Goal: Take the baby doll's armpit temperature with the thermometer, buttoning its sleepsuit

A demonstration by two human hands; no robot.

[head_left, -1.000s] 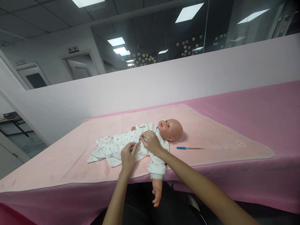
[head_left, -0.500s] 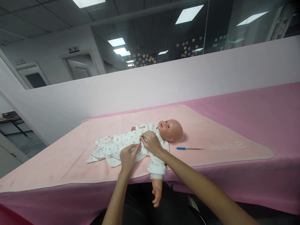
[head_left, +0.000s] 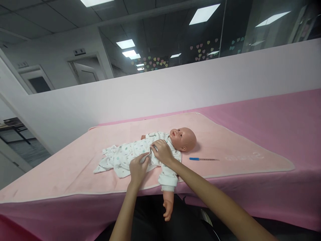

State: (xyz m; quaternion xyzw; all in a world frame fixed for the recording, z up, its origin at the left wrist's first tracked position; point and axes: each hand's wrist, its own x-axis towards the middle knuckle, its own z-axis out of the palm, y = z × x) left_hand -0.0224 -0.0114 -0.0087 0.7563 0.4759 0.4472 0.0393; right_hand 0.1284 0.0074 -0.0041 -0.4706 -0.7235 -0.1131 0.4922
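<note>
A baby doll [head_left: 185, 138] lies on its back on a peach blanket [head_left: 82, 160], head to the right, one arm hanging over the front edge. It wears a white patterned baby outfit [head_left: 125, 155]. My left hand [head_left: 137, 167] pinches the fabric's edge at the belly between thumb and fingers. Close beside it, my right hand [head_left: 162, 152] rests on the chest with its fingertips closed on the same fabric. Whether a fastener sits between the fingertips is too small to tell.
A thermometer [head_left: 204, 159] with a blue end lies on the blanket to the right of the doll. Pink cloth [head_left: 276, 127] covers the table beneath. A white low wall [head_left: 150, 97] with glass above it stands behind.
Both hands stay at the doll's front with almost no movement. The left fingers have shifted very slightly on the fabric, and the view has moved a little.
</note>
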